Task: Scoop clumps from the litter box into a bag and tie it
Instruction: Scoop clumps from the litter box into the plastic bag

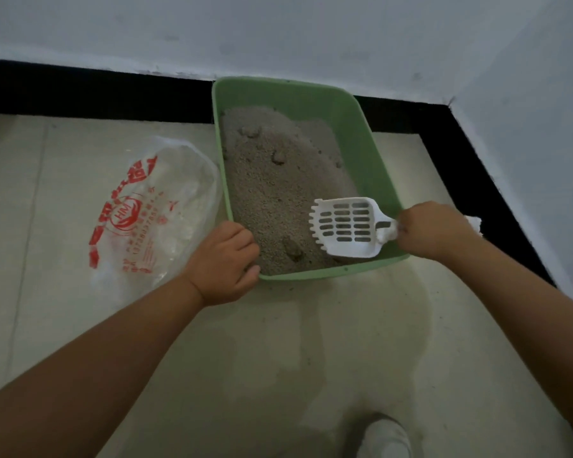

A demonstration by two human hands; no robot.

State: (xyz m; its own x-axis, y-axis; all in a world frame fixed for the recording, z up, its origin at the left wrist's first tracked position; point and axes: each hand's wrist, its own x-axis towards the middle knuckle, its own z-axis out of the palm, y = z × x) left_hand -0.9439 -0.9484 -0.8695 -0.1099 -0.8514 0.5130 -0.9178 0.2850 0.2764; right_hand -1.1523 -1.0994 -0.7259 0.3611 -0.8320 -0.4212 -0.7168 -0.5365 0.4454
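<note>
Right hand [435, 231] is gripping the white slotted plastic scoop [346, 226], empty over the grey litter, left hand [225, 261] is clutching the green plastic litter box [361, 133] rim, clumps [293, 249] unscooped, clear red-printed bag [146, 206] lying untied alongside.

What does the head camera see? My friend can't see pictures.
A right hand holds a white scoop over litter in a green box while the left hand grips its near corner. A clear bag with red print lies left on the floor.
</note>
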